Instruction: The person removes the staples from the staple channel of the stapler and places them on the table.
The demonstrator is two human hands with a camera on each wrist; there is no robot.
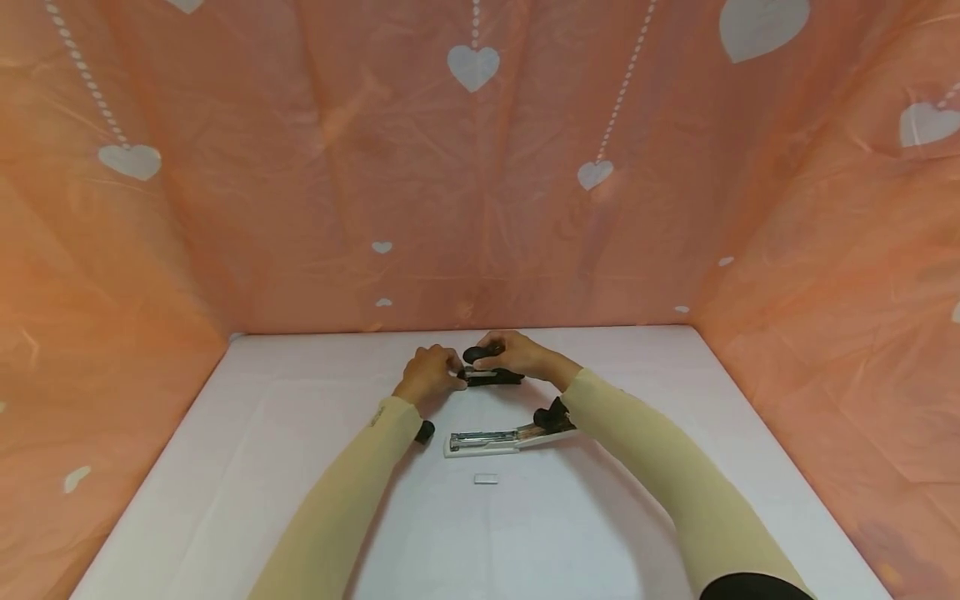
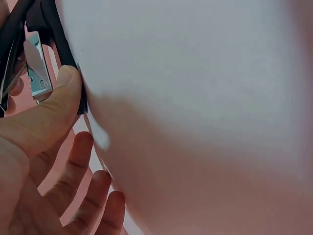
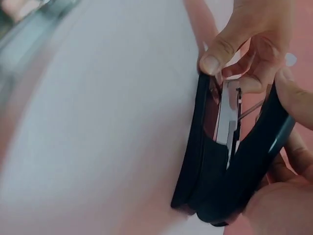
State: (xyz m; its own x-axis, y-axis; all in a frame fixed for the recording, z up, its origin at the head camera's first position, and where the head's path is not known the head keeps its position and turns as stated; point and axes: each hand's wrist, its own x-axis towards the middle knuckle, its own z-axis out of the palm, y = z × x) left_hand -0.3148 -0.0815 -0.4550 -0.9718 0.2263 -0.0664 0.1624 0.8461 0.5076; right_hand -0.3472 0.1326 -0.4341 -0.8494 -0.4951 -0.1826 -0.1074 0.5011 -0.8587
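Note:
Both hands hold a black stapler [image 1: 504, 378] near the back of the white table. Its top arm is swung up from the base, and the metal staple magazine [image 3: 226, 115] shows between them. My left hand [image 1: 431, 375] pinches the front end of the base; in the left wrist view its thumb [image 2: 58, 100] lies along the base, other fingers spread below. My right hand [image 1: 521, 354] grips the raised top arm [image 3: 254, 152], thumb near its front end. Closer to me lies a second stapler [image 1: 480, 442], pale and opened out, its metal channel exposed, partly hidden by the right wrist.
A small strip of staples [image 1: 486, 479] lies on the white table [image 1: 525, 533], nearer than the pale stapler. Orange sheets [image 1: 480, 208] with white hearts stand behind the table and at both sides. A dark piece [image 1: 425, 432] sits at the left wrist.

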